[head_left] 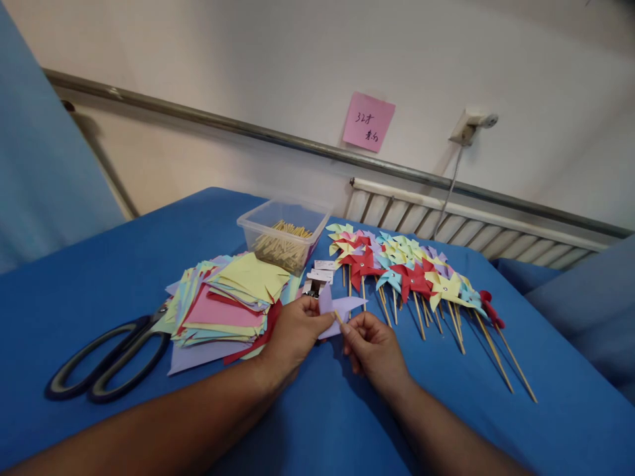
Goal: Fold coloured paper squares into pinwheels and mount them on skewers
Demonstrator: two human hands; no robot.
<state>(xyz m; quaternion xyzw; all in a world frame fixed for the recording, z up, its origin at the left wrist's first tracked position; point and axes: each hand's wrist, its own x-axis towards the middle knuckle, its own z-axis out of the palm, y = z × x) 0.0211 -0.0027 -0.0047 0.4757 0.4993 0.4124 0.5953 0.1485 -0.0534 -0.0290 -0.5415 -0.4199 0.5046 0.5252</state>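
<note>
Both hands meet mid-assembly: left hand (292, 334) pinches a lilac pinwheel (336, 311), right hand (372, 347) grips its stick (338, 317); finished pinwheels (411, 274) lie beyond, cut paper squares (231, 301) remain.

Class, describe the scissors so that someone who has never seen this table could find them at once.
Start at the blue table and find the paper stack near its middle. The scissors lie flat just left of that stack, blades tucked under it. They are the only dark thing there, with big looped handles.
</note>
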